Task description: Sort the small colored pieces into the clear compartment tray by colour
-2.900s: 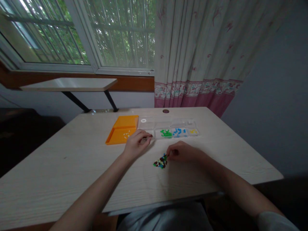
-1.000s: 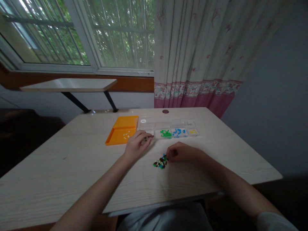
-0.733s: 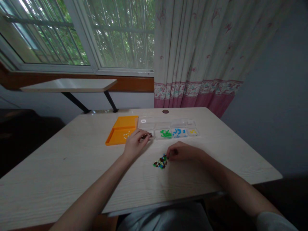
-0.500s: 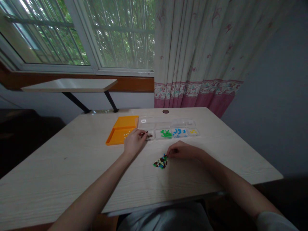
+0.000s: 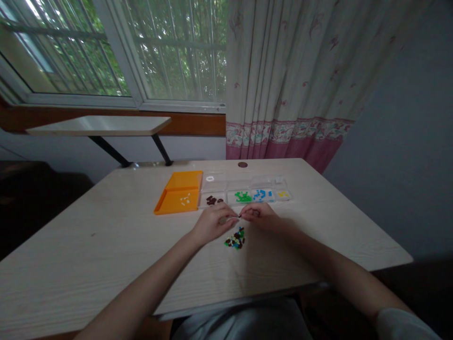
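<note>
Nearest on the pale wooden surface lies a small heap of mixed coloured beads. Just beyond it the left hand and right hand meet tip to tip, each with its fingers pinched together (whatever sits between them is too small to make out). Farther off stands a clear plastic compartment box with brown beads, green beads, blue beads and yellow beads in separate cells, and just beside its left end an orange plastic tray holding a few white beads.
</note>
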Demonstrator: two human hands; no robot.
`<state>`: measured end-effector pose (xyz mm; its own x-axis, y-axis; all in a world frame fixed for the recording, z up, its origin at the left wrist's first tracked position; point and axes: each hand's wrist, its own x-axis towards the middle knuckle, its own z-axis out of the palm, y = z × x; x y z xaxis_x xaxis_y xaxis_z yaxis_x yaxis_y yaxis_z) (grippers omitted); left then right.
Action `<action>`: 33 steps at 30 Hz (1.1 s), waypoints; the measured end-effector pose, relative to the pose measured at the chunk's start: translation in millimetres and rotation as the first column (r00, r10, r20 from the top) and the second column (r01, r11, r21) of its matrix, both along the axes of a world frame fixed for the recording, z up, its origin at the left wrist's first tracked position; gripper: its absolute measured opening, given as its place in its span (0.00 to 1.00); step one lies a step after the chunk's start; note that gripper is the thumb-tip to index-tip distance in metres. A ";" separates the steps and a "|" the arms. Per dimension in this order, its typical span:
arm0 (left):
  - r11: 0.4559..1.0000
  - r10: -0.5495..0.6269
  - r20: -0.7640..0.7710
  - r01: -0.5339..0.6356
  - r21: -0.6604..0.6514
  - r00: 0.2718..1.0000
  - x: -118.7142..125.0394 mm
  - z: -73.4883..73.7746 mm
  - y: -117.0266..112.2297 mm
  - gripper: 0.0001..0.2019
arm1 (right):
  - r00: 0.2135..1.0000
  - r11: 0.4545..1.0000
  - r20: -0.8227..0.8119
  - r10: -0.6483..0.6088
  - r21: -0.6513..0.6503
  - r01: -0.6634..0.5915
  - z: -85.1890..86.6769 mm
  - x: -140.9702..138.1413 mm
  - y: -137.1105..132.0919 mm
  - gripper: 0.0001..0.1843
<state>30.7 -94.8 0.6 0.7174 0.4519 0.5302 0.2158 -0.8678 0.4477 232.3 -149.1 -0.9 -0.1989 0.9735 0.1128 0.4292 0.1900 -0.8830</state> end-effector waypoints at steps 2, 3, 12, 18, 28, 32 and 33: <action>1.000 -0.008 0.017 0.008 -0.001 1.000 0.7 -0.1 -1.4 0.07 | 1.000 1.000 0.002 -0.020 0.014 0.020 1.5 -3.3 -1.1 0.15; 1.000 -0.010 0.022 0.010 -0.004 1.000 0.6 -0.3 -1.5 0.07 | 1.000 0.999 0.005 -0.025 0.023 0.025 1.7 -4.5 -1.4 0.15; 1.000 -0.008 0.067 0.008 0.003 0.998 3.4 0.7 -3.5 0.06 | 0.999 0.996 -0.014 -0.037 0.075 0.037 -5.9 -7.7 0.7 0.16; 0.998 0.066 0.101 -0.067 0.005 0.993 -3.0 6.0 1.2 0.06 | 0.973 0.974 0.232 0.013 0.216 -0.064 -3.1 3.4 -0.6 0.11; 0.972 0.199 0.218 -0.221 0.082 0.955 -18.5 19.9 5.6 0.05 | 0.869 0.956 0.455 0.193 0.114 -0.272 -6.7 12.8 -2.5 0.08; 0.970 0.196 0.217 -0.221 0.102 0.956 -17.4 19.7 4.4 0.05 | 0.859 0.957 0.475 0.191 0.106 -0.272 -4.4 11.9 -3.0 0.08; 0.969 0.198 0.214 -0.223 0.102 0.957 -17.4 19.0 4.4 0.05 | 0.858 0.957 0.476 0.191 0.104 -0.271 -4.0 11.9 -3.1 0.08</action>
